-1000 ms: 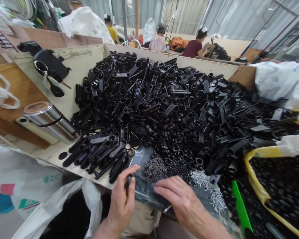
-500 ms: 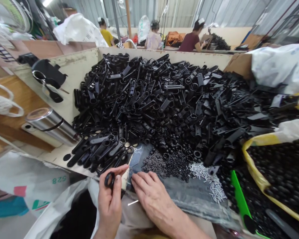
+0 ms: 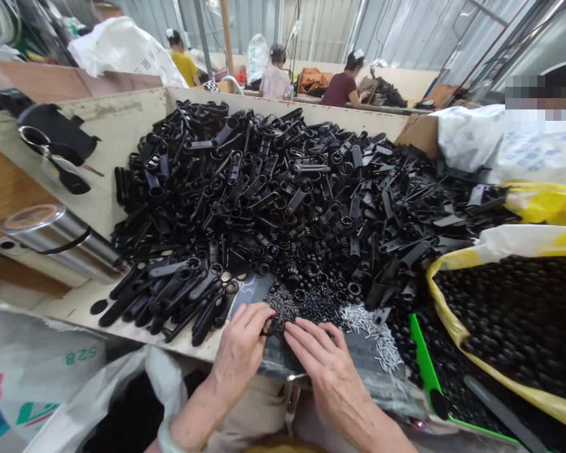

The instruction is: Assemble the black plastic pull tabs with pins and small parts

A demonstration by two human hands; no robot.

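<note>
A small black plastic part with a ring [image 3: 266,326] is pinched in the fingertips of my left hand [image 3: 243,345], over the near edge of the dark mat [image 3: 285,358]. Close beside it, my right hand [image 3: 327,362] has its fingers bent down, their tips near the ring part. From beneath the right palm shows the shiny end of a thin metal rod [image 3: 296,377]; its grip is hidden. Tiny grey pieces [image 3: 283,305] lie just beyond the fingertips, with black beads next to them. Silver pins [image 3: 387,346] are scattered to the right.
Black plastic handles [image 3: 240,176] are heaped in the pale bin [image 3: 136,100]. More handles lie front left, near a steel flask [image 3: 66,242]. At right are a green strip [image 3: 424,358] and a yellow-edged sack [image 3: 446,314] of black balls. People sit behind.
Both hands have moved right and forward to the small piles; the left has turned over with its ring part. The metal rod has shifted along with the right hand. The view has swung right.
</note>
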